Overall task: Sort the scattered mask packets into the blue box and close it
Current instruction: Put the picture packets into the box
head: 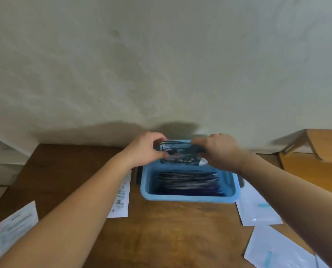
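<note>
Two hands gripping one dark mask packet over the blue box's far end, left hand and right hand pinching its ends, white packets lying scattered on the wooden surface

Bare brown wooden tabletop lies open before the open blue plastic box. White flat paper packets flank it (left, right, near corners). Both hands crowd the box's far end, against the pale plaster wall.
</note>
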{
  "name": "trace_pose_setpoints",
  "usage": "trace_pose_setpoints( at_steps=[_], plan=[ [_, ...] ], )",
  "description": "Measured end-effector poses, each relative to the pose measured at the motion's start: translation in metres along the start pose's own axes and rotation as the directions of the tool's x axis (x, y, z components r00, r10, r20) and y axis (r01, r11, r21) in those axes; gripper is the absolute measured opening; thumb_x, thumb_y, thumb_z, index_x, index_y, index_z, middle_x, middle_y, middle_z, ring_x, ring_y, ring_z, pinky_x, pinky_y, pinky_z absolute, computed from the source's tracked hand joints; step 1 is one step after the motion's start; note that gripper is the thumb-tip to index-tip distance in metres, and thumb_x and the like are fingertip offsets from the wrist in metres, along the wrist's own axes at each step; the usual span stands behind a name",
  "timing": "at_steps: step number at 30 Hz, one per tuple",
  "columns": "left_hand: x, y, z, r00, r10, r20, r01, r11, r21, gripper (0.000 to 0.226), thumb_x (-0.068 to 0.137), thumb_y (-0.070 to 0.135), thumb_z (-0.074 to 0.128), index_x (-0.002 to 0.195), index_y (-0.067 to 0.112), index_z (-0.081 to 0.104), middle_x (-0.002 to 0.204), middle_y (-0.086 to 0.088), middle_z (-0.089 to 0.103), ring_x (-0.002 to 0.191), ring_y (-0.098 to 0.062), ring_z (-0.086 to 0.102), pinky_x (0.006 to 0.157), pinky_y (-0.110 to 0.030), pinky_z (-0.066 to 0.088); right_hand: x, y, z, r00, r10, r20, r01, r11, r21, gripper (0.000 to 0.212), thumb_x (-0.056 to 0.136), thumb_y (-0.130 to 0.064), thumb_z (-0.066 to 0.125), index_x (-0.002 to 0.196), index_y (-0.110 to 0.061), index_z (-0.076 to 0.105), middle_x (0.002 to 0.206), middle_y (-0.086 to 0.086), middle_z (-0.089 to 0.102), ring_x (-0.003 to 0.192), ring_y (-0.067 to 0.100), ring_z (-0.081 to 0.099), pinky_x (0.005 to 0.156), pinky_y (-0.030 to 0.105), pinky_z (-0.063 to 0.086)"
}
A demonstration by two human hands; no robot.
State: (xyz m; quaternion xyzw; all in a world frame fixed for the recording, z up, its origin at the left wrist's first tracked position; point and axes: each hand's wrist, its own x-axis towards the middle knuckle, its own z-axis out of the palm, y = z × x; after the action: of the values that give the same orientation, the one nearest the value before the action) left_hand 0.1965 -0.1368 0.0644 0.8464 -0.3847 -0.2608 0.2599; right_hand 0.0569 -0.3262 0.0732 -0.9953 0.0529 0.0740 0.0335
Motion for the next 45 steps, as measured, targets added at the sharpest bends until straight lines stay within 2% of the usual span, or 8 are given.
trace_pose_setpoints(
  at_steps=[6,14,18,22,29,31,39,45],
  plan=[
    [0.015,0.018,0.016,0.951,0.065,0.302,-0.136,0.966,0.221,0.047,0.088,0.041,0.071,0.131,0.028,0.058,0.126,0.013,0.062,0.113,-0.006,0.057,0.097,-0.026,0.045,0.009,-0.006,0.037,0.993,-0.062,0.103,0.073,0.992,-0.106,0.035,0.096,-0.028,0.044,0.131,-0.030,0.046,0.110,0.006,0.066,0.100,0.031,0.062,0.072,0.035,0.045],
    [0.045,0.027,0.031,0.695,-0.238,0.678,-0.085,0.910,0.407,0.096,0.073,0.069,0.072,0.151,0.030,0.031,0.152,0.010,0.040,0.139,-0.016,0.038,0.115,-0.038,0.032,0.021,0.007,0.042,0.900,-0.109,0.421,-0.023,0.955,0.297,0.047,0.085,-0.062,0.055,0.122,-0.033,0.056,0.117,-0.010,0.061,0.106,0.014,0.056,0.091,0.031,0.045],
    [0.052,0.027,0.035,0.644,-0.255,0.721,-0.067,0.920,0.386,0.080,0.080,0.054,0.074,0.147,0.025,0.039,0.145,0.006,0.048,0.133,-0.016,0.045,0.101,-0.026,0.035,0.029,0.006,0.029,0.764,-0.160,0.625,-0.161,0.891,0.425,0.071,0.080,-0.069,0.057,0.139,-0.034,0.043,0.127,-0.014,0.048,0.112,0.008,0.046,0.098,0.027,0.036],
    [0.053,0.024,0.036,0.643,-0.248,0.724,-0.052,0.930,0.365,0.089,0.074,0.059,0.077,0.147,0.029,0.036,0.146,0.009,0.045,0.134,-0.015,0.042,0.112,-0.032,0.032,0.033,0.005,0.031,0.677,-0.185,0.713,-0.141,0.917,0.372,0.090,0.076,-0.069,0.063,0.149,-0.030,0.029,0.149,-0.007,0.038,0.133,0.015,0.040,0.114,0.034,0.029],
    [0.055,0.015,0.049,0.465,-0.260,0.846,-0.082,0.939,0.334,0.071,0.077,0.052,0.077,0.136,0.024,0.051,0.130,0.004,0.062,0.120,-0.015,0.058,0.110,-0.036,0.041,0.032,0.001,0.039,0.546,-0.292,0.785,-0.190,0.869,0.456,0.064,0.087,-0.053,0.061,0.140,-0.024,0.041,0.129,-0.003,0.059,0.116,0.015,0.058,0.095,0.023,0.044],
    [0.055,0.015,0.050,0.450,-0.274,0.850,-0.074,0.937,0.341,0.068,0.078,0.046,0.079,0.136,0.023,0.052,0.129,0.003,0.063,0.119,-0.015,0.059,0.110,-0.036,0.042,0.030,0.000,0.041,0.542,-0.297,0.787,-0.201,0.863,0.464,0.059,0.088,-0.050,0.062,0.138,-0.023,0.044,0.125,-0.004,0.061,0.111,0.013,0.060,0.088,0.018,0.044],
    [0.050,0.016,0.050,0.404,-0.252,0.880,-0.061,0.952,0.300,0.063,0.084,0.035,0.077,0.138,0.021,0.049,0.132,0.002,0.062,0.120,-0.015,0.059,0.108,-0.033,0.044,0.022,-0.004,0.045,0.552,-0.300,0.778,-0.209,0.853,0.478,0.065,0.079,-0.061,0.065,0.133,-0.028,0.050,0.121,-0.006,0.065,0.110,0.013,0.062,0.104,0.034,0.043],
    [0.041,0.019,0.051,0.462,-0.211,0.861,-0.109,0.951,0.291,0.063,0.082,0.037,0.078,0.137,0.024,0.048,0.129,0.006,0.060,0.117,-0.013,0.056,0.102,-0.027,0.043,0.013,-0.008,0.045,0.602,-0.295,0.742,-0.190,0.849,0.492,0.063,0.080,-0.061,0.064,0.133,-0.031,0.049,0.123,-0.009,0.064,0.111,0.011,0.061,0.104,0.032,0.043]
  ],
)
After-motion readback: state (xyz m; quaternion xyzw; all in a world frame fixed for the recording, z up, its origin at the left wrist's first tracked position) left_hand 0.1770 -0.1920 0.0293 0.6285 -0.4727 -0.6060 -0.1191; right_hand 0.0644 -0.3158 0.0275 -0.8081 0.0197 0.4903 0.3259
